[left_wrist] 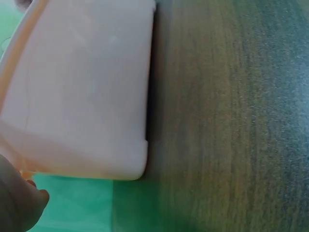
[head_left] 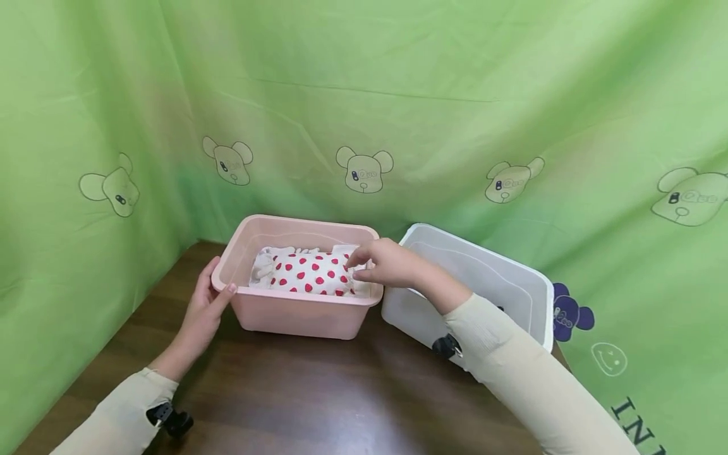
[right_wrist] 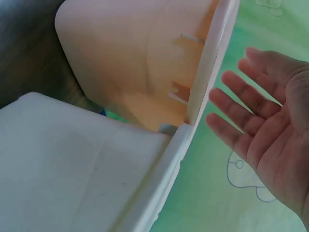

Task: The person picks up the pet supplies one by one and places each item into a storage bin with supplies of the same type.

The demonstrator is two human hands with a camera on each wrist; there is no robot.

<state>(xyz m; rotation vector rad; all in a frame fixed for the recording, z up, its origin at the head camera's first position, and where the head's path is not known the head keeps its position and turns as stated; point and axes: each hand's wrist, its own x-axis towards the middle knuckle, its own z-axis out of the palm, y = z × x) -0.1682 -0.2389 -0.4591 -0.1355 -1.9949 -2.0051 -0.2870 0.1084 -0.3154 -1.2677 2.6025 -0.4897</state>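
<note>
Hands: your left hand rests flat against pink bin left rim; right hand, fingers relaxed, touches spotted cloth inside bin.

I am looking at a staged recording corner, not a lived-in room. A green curtain printed with cartoon bears hangs behind and on both sides of a dark wooden table. On the table sit a pink bin and, just right of it, a white bin.
</note>
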